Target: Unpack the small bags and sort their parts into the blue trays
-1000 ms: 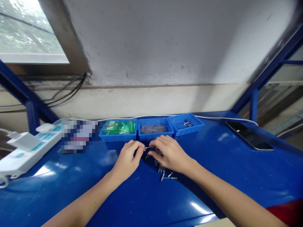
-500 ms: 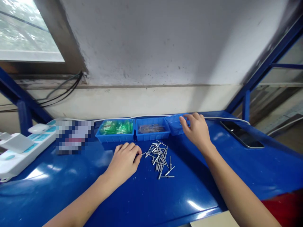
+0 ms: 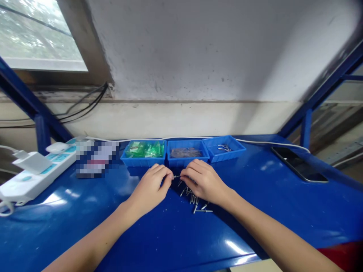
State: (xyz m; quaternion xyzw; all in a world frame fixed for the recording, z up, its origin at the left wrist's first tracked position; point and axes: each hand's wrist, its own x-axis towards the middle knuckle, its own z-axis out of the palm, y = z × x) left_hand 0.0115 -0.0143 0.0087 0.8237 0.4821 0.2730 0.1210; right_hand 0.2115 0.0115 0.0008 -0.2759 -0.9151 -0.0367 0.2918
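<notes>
Together, left hand (image 3: 153,184) and right hand (image 3: 205,182) pinch one rivet (image 3: 176,176) before three trays (image 3: 176,162) near the bench's (image 3: 261,200) far edge.

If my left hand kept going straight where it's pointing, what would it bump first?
Most likely your right hand, just across the thin metal pin, though depth is hard to judge from this one view.

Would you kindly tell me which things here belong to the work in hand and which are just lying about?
Seemingly in use:
metal pin in the left hand
loose pins nearby
right blue tray, holding similar pins

Apparently just lying about:
phone
power strip
white charger
</notes>
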